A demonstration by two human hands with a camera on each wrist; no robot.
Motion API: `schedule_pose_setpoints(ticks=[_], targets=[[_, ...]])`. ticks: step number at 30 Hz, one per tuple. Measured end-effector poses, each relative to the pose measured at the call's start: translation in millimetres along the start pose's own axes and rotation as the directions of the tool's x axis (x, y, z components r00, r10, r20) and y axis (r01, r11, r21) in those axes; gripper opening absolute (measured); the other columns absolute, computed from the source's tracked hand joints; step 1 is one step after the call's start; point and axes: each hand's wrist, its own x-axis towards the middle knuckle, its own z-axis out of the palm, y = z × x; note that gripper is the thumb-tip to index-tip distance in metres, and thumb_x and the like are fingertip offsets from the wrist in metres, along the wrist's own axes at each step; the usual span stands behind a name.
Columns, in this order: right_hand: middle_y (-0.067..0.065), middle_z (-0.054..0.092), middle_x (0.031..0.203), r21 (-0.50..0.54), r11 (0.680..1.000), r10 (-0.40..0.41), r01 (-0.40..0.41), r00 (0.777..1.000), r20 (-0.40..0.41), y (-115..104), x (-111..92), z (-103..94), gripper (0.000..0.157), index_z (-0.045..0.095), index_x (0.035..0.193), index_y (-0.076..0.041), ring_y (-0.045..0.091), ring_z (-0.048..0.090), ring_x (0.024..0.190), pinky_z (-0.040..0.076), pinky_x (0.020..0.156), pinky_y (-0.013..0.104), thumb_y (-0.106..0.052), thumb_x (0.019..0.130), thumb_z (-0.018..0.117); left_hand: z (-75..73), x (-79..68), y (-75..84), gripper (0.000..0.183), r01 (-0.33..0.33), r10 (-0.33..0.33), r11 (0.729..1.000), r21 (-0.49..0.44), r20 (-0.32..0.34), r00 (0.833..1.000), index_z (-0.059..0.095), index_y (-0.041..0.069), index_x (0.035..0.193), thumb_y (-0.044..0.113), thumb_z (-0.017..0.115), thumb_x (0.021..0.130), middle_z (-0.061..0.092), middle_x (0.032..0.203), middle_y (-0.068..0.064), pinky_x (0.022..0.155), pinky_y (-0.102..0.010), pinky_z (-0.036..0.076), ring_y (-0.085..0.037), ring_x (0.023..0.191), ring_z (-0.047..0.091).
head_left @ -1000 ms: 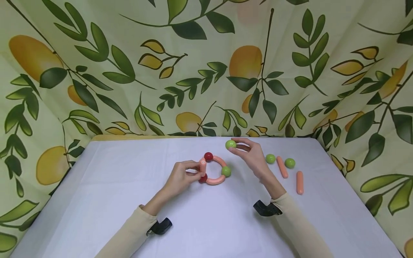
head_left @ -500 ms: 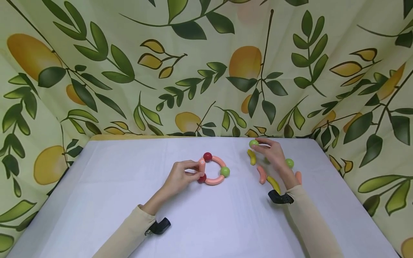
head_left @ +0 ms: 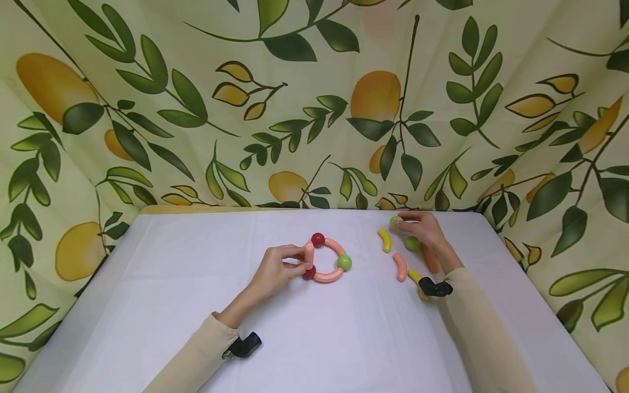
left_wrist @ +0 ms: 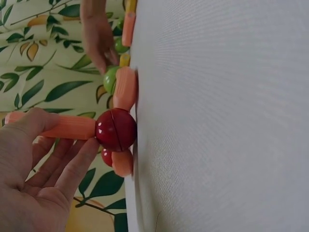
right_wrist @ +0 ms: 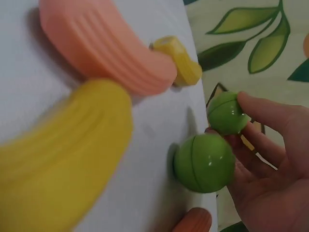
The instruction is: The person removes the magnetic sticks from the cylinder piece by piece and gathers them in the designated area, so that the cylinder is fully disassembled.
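My left hand point(head_left: 280, 267) pinches a salmon-coloured stick point(left_wrist: 72, 126) that stands upright on a red ball point(left_wrist: 116, 129). That ball belongs to a ring lying on the white table, joined from curved salmon sticks point(head_left: 328, 277), another red ball point(head_left: 318, 239) and a green ball point(head_left: 344, 262). Over at the back right, my right hand point(head_left: 425, 229) holds a loose green ball point(right_wrist: 224, 113) between thumb and fingertips. Just beside those fingers a second loose green ball point(right_wrist: 205, 163) rests on the table.
Near the right hand lie a yellow curved piece point(head_left: 385, 240), a salmon curved piece point(head_left: 400, 267) and a straight orange stick point(head_left: 431, 259) partly covered by the hand. More yellow point(head_left: 415, 276) shows beside the right wrist camera. A leaf-and-fruit curtain point(head_left: 314, 109) hangs behind the table.
My right hand has carried the green ball rightward from near the ring to the loose pieces, then slightly lower. The left hand has stayed in place with the upright stick.
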Motion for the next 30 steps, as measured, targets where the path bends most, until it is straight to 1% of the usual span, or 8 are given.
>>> schedule_pose_setpoints(ticks=[3, 7, 9, 15, 18, 23, 26, 30], targets=[[0.026, 0.053, 0.136, -0.048, 0.998, 0.033, -0.032, 0.999, 0.02, 5, 3, -0.1, 0.055, 0.054, 0.135, 0.003, 0.037, 0.049, 0.122, 0.041, 0.103, 0.047, -0.032, 0.094, 0.066, 0.9, 0.0, -0.3, 0.024, 0.004, -0.004, 1.0, -0.012, -0.001, 1.0, 0.073, -0.004, 0.105, 0.0, 0.077, 0.082, 0.072, 0.098, -0.014, 0.073, -0.026, 0.058, -0.025, 0.088, 0.069], [0.027, 0.055, 0.134, -0.073, 0.997, 0.038, -0.035, 0.999, 0.037, 8, 4, 1.2, 0.056, 0.054, 0.135, 0.005, 0.036, 0.057, 0.116, 0.046, 0.098, 0.042, -0.032, 0.095, 0.064, 2.1, -0.2, -0.9, 0.024, 0.013, -0.013, 1.0, -0.019, -0.01, 1.0, 0.073, -0.003, 0.105, 0.0, 0.077, 0.081, 0.072, 0.099, -0.013, 0.073, -0.026, 0.058, -0.025, 0.088, 0.069], [0.027, 0.055, 0.134, -0.079, 0.996, 0.037, -0.033, 0.998, 0.043, 8, 4, 1.6, 0.055, 0.054, 0.135, 0.005, 0.036, 0.059, 0.114, 0.048, 0.096, 0.04, -0.033, 0.095, 0.064, 2.1, -0.5, -1.5, 0.024, 0.014, -0.014, 1.0, -0.017, -0.016, 1.0, 0.074, -0.003, 0.105, 0.0, 0.078, 0.081, 0.072, 0.099, -0.012, 0.072, -0.026, 0.058, -0.024, 0.088, 0.069], [0.026, 0.056, 0.132, -0.115, 0.993, 0.015, -0.008, 0.998, 0.054, 7, 5, 3.0, 0.053, 0.055, 0.134, 0.004, 0.035, 0.06, 0.108, 0.05, 0.09, 0.035, -0.032, 0.096, 0.063, 0.8, -1.1, -0.7, 0.026, 0.022, -0.022, 0.999, -0.024, -0.02, 1.0, 0.073, -0.003, 0.106, -0.001, 0.077, 0.081, 0.072, 0.098, -0.013, 0.072, -0.026, 0.058, -0.025, 0.088, 0.069], [0.027, 0.057, 0.129, -0.136, 0.991, -0.006, 0.014, 0.998, 0.062, 7, 5, 3.5, 0.053, 0.055, 0.134, 0.005, 0.034, 0.062, 0.105, 0.051, 0.086, 0.031, -0.031, 0.096, 0.064, 1.2, -1.5, 0.2, 0.026, 0.025, -0.026, 0.999, -0.023, -0.021, 0.999, 0.073, -0.004, 0.107, 0.0, 0.077, 0.081, 0.071, 0.098, -0.014, 0.073, -0.026, 0.058, -0.026, 0.089, 0.068], [0.028, 0.058, 0.127, -0.168, 0.985, -0.03, 0.043, 0.997, 0.075, 7, 4, 3.4, 0.054, 0.055, 0.133, 0.007, 0.033, 0.063, 0.102, 0.052, 0.083, 0.03, -0.029, 0.095, 0.066, 2.4, -2.3, 3.5, 0.027, 0.04, -0.04, 0.999, -0.011, -0.03, 0.999, 0.071, -0.008, 0.107, -0.005, 0.076, 0.081, 0.071, 0.098, -0.019, 0.073, -0.028, 0.058, -0.031, 0.09, 0.068], [0.028, 0.059, 0.127, -0.182, 0.982, -0.034, 0.049, 0.996, 0.084, 5, 3, 2.4, 0.053, 0.054, 0.133, 0.007, 0.033, 0.064, 0.101, 0.051, 0.083, 0.029, -0.029, 0.095, 0.066, 1.4, -3.7, 15.5, 0.026, 0.052, -0.052, 0.999, 0.001, -0.028, 0.998, 0.07, -0.011, 0.106, -0.008, 0.074, 0.081, 0.07, 0.096, -0.022, 0.072, -0.029, 0.059, -0.034, 0.089, 0.068], [0.027, 0.059, 0.125, -0.185, 0.981, -0.042, 0.057, 0.996, 0.084, 2, -1, 0.1, 0.051, 0.054, 0.133, 0.007, 0.031, 0.063, 0.098, 0.049, 0.079, 0.026, -0.028, 0.097, 0.063, -1.7, -5.3, 36.8, 0.023, 0.074, -0.074, 0.997, 0.004, -0.019, 0.997, 0.069, -0.011, 0.104, -0.009, 0.073, 0.081, 0.069, 0.094, -0.023, 0.073, -0.029, 0.059, -0.034, 0.089, 0.067]])
